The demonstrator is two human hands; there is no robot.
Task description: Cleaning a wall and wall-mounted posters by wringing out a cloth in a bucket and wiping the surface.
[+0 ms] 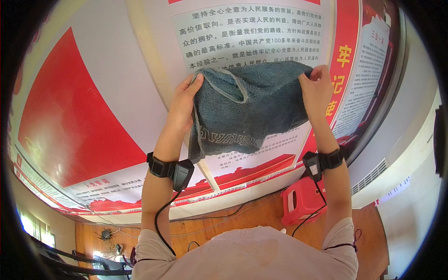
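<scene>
A dark blue-grey terry towel (259, 94) hangs between my raised hands in front of a wall of printed panels. It has a pale stitched edge and a light geometric border near the bottom. At its upper left corner, my left hand (184, 99) grips the towel, thumb on the near face. My right hand (316, 89) pinches the upper right corner between thumb and fingers. The upper edge folds over near my left hand and leaves a loop-shaped gap. Each wrist carries a black strapped device (182, 173) with a cable.
Red and white printed panels (80, 115) with writing cover the wall. A red plastic stool (302, 201) stands at the wall's foot, below my right forearm. Cables (224, 218) run over the wooden floor (206, 232). A white unit with a vent grille (369, 175) is at right.
</scene>
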